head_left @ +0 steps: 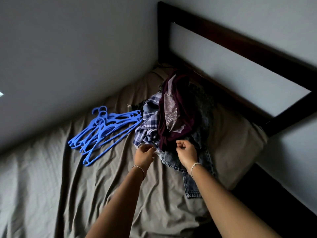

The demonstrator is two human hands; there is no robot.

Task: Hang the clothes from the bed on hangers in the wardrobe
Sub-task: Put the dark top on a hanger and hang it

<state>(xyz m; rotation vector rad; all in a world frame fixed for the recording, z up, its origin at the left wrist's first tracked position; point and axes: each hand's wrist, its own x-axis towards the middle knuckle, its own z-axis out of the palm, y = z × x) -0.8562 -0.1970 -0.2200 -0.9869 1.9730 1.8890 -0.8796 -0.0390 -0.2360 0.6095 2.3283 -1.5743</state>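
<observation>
I'm picking a garment: my left hand (145, 156) and right hand (186, 152), fingers curled, reach the near edge of the clothes pile (173, 114) on the bed (51, 186). I cannot tell whether either one grips. Next, I should free one piece, then take one of the hangers (101, 128) lying to the left.

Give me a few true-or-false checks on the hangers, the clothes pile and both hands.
1. The blue hangers lie on the bed sheet, left of the clothes pile. True.
2. One hanger already carries a shirt. False: all of them lie bare.
3. The left hand and right hand are at the pile's near edge. True.
4. The jeans top the pile. False: a maroon garment does, and the jeans lie underneath.
</observation>
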